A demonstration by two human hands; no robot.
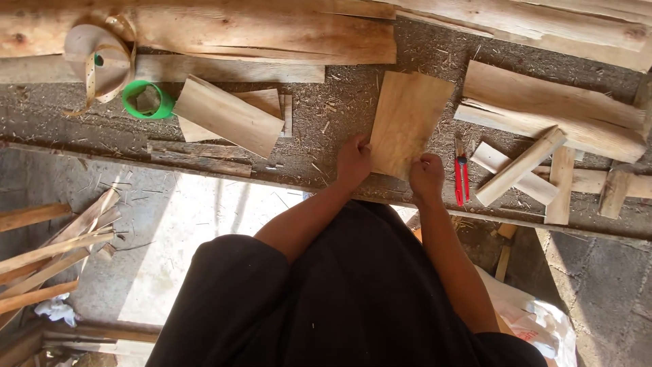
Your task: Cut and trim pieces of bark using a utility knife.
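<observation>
Fingers (362,146) of both hands, left hand (353,163) and right hand (426,177), pinch the thin wooden board (407,119) near the worktop's (339,102) front edge; it looks light, stiff, splintery, best gripped along its edges.

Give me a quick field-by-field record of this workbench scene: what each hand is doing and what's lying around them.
Left hand: grips the near left edge of the thin wood panel
Right hand: grips the panel's near right corner
Panel: lying flat on the dusty workbench
Right of hands: red utility knife, short wood offcuts
Left of hands: stacked wood panels, green tape roll
Far edge: long rough planks
</observation>
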